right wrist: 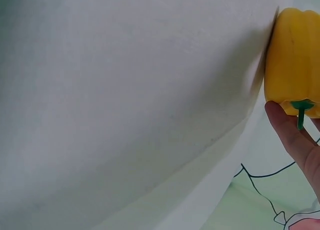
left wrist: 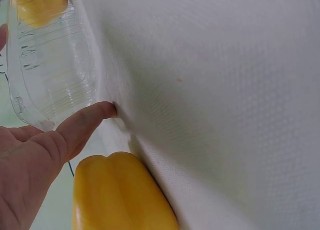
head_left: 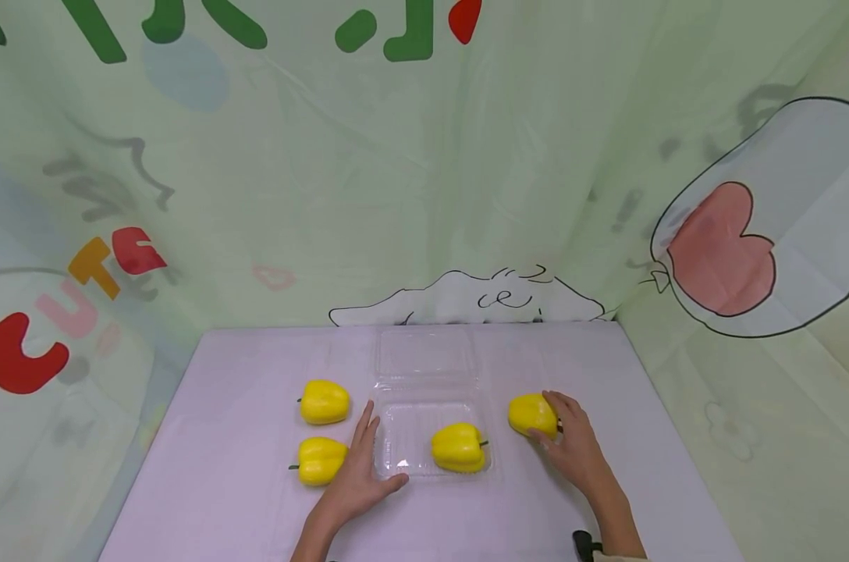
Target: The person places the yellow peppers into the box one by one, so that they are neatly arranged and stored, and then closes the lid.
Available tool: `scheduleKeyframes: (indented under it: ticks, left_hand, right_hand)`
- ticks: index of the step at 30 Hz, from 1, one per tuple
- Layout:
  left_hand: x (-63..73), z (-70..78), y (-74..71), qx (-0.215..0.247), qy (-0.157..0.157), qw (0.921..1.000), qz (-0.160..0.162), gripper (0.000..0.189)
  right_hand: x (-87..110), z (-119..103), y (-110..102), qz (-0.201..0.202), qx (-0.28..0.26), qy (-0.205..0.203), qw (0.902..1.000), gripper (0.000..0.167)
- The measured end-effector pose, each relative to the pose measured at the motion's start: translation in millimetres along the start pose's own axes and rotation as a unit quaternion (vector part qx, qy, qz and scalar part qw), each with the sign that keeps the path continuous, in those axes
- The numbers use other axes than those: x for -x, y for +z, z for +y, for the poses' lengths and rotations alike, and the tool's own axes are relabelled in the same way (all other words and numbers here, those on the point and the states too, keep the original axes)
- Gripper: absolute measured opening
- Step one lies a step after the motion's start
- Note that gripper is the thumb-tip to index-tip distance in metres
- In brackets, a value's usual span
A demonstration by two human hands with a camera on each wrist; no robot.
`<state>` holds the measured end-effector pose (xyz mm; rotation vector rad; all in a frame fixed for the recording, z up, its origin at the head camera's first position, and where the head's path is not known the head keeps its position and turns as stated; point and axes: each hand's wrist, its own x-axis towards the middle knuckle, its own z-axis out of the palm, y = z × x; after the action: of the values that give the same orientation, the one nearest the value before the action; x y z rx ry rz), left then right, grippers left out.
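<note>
Left hand (head_left: pixel 360 478) splayed at a corner of the clear container (head_left: pixel 405 437), the right hand (head_left: pixel 576 450) pinches a yellow pepper (head_left: pixel 527 414), ideally with even pressure either side of its stem (right wrist: pixel 301 118)

Right-wrist view — pepper (right wrist: pixel 292 60) cut off

Free passage leads from above into the left half of the clear container (head_left: pixel 405 433); one yellow pepper (head_left: pixel 456 448) obstructs its right half, the left hand (head_left: pixel 360 474) the gap toward the near-left pepper (head_left: pixel 317 460).
</note>
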<state>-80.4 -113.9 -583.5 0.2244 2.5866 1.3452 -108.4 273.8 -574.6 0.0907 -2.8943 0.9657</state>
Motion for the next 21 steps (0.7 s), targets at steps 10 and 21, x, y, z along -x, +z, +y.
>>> scheduleKeyframes:
  ticks: [10, 21]
  left_hand:
    - [0.5, 0.1, 0.1, -0.006, 0.001, 1.0000, 0.002, 0.111]
    - [0.1, -0.7, 0.0, -0.005, 0.000, 1.0000, 0.000, 0.111]
  right_hand:
    - [0.9, -10, -5, 0.005, 0.014, -0.014, 0.9998, 0.074]
    - [2.0, -26, -15, 0.012, 0.017, -0.029, 0.9994, 0.074]
